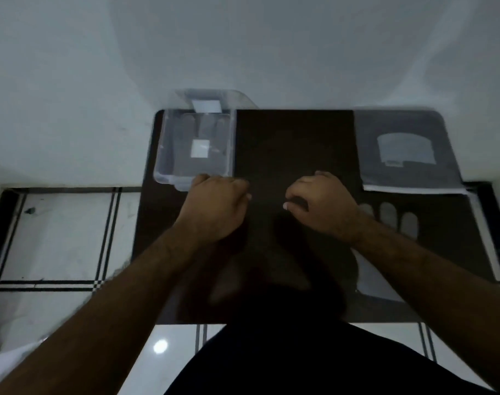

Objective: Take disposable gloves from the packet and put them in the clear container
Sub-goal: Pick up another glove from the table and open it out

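Both hands, left and right, were curled together over the worktop; contents indiscernible. I judged the gloves thin, limp, slippery: pinch at cuff.

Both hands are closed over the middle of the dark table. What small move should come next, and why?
Probably carry what the left hand and right hand pinch, too dark to identify, left toward the clear container. It sits open beside the left hand; the glove packet lies far right.

head-worn view, steeply down, close
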The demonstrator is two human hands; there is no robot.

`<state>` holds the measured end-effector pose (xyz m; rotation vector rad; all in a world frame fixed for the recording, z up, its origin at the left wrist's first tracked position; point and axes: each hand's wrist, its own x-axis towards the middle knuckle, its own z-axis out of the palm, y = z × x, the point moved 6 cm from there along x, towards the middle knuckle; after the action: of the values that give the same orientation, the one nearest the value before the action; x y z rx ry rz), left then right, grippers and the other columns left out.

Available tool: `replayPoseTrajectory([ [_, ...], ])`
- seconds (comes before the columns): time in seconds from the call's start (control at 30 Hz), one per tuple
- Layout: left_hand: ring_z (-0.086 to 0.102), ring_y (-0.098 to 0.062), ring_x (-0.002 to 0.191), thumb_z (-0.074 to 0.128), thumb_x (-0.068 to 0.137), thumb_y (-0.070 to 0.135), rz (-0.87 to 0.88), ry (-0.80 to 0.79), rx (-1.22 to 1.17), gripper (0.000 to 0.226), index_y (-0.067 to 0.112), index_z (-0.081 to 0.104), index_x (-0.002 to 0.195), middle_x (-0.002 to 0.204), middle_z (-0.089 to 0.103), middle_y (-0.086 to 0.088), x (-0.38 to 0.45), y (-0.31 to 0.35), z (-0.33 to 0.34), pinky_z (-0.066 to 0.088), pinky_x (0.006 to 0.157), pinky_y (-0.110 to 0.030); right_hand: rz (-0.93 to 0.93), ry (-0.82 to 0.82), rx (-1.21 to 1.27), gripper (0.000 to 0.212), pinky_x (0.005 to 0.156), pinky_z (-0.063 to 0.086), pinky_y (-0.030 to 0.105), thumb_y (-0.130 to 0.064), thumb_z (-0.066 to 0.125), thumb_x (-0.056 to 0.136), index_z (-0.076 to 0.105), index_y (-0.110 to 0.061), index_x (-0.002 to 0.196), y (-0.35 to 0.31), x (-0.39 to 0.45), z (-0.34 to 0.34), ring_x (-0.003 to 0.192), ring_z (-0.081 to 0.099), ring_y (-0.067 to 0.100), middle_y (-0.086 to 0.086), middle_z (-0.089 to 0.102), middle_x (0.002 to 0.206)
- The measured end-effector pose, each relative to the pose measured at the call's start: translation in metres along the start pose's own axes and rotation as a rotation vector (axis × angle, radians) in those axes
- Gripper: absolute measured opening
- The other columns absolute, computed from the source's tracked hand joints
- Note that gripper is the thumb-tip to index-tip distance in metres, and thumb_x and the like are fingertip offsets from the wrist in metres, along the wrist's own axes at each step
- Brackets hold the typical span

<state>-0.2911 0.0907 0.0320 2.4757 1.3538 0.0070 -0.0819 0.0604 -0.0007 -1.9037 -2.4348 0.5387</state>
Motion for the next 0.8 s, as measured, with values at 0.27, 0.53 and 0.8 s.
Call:
replayPoseTrajectory([
  [0.27, 0.067, -0.012, 0.102, 0.050, 0.107, 0.041, 0.132, -0.306, -0.108, 0.022, 0.032, 0.068, 0.115, 0.109, 0.071, 0.009, -0.014, 0.158, 0.115, 0.054, 0.099, -0.045, 0.228, -0.192, 0.041, 0.026, 0.113, 0.041, 0.041, -0.047, 0.065, 0.098, 0.068, -0.032, 0.119, 0.090, -0.186, 0.052, 0.118, 0.061, 0.015, -0.008, 0.069, 0.123],
  [0.53, 0.065, -0.009, 0.095, 0.052, 0.109, 0.036, 0.118, -0.446, -0.128, 0.019, 0.030, 0.070, 0.112, 0.104, 0.070, 0.008, -0.033, 0.253, 0.189, 0.057, 0.093, -0.040, 0.242, -0.291, 0.016, 0.068, 0.120, 0.038, 0.046, -0.051, 0.081, 0.083, 0.054, -0.031, 0.142, 0.138, -0.284, 0.118, 0.137, 0.052, 0.022, -0.002, 0.058, 0.145],
  [0.8, 0.064, -0.012, 0.087, 0.055, 0.100, 0.037, 0.112, -0.310, -0.077, 0.015, 0.029, 0.068, 0.102, 0.093, 0.069, 0.010, -0.058, 0.293, 0.210, 0.058, 0.091, -0.044, 0.088, -0.117, -0.111, 0.036, 0.119, 0.038, 0.047, -0.022, 0.072, 0.095, 0.062, -0.028, 0.129, 0.136, -0.309, 0.138, 0.125, 0.065, 0.023, -0.001, 0.072, 0.129],
])
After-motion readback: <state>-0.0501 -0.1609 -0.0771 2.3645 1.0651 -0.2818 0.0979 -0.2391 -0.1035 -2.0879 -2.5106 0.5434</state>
